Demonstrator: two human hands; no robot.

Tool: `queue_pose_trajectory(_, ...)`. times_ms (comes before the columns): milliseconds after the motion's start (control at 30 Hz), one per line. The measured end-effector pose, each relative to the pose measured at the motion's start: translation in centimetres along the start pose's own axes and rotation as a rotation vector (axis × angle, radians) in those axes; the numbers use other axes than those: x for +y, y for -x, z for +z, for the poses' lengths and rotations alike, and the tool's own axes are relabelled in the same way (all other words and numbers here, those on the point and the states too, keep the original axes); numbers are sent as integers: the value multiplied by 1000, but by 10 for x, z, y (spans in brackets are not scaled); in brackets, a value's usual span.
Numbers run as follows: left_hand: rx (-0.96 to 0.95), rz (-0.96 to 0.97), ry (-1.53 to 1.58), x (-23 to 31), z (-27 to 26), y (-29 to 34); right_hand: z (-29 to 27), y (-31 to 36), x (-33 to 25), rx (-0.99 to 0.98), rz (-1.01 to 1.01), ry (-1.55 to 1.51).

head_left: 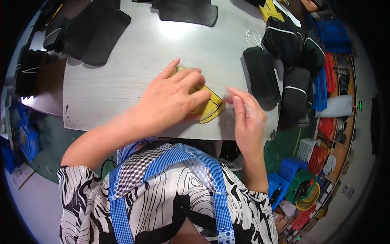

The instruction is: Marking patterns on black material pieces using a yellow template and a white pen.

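A yellow flat piece [212, 109] with black lines and dark edging lies near the front of the pale tabletop [122, 91]. My left hand [178, 91] grips it from above, fingers bent over it and pressing it to the table; the palm hides much of the piece. Just off its right edge is my right hand [248, 112], with fingers curled in toward the thumb and slightly blurred. Whatever its fingertips hold, if anything, cannot be made out. To the right of that hand, a black oblong pouch [261, 75] with a white cord loop rests on the table.
Black flat pieces [95, 32] lie at the far left, and another black piece [187, 12] at the back. Several black pouches with white trim [296, 87] are heaped at the right edge. Blue crates [333, 36] and a green basket [300, 185] stand beyond the table.
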State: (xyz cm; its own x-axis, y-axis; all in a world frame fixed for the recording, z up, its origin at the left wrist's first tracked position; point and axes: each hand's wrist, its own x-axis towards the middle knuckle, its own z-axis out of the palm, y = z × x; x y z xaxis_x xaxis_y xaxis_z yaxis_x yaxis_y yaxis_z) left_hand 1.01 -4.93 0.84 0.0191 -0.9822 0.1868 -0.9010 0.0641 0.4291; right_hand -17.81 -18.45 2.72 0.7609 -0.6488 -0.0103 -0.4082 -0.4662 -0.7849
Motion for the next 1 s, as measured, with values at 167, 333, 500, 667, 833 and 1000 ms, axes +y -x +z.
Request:
queue_pose_trajectory(167,-128,-2,133,-25,-16,-24,17,-1,9,136,-261,158)
queue_pose_trajectory(333,261,-188,-292,-94,-13,-25,-60,-12,48,503,15,240)
queue_pose_trajectory(500,-52,-99,-104,-49,-27,19,-81,10,63,631,-108,401)
queue_pose_trajectory(667,-1,-91,54,-3,-13,48,-24,24,23,221,29,-160)
queue_pose_trajectory(833,279,-51,212,21,19,29,21,17,11,120,16,-104)
queue_pose_trajectory(1000,255,-80,168,24,24,30,11,9,10,125,-261,303)
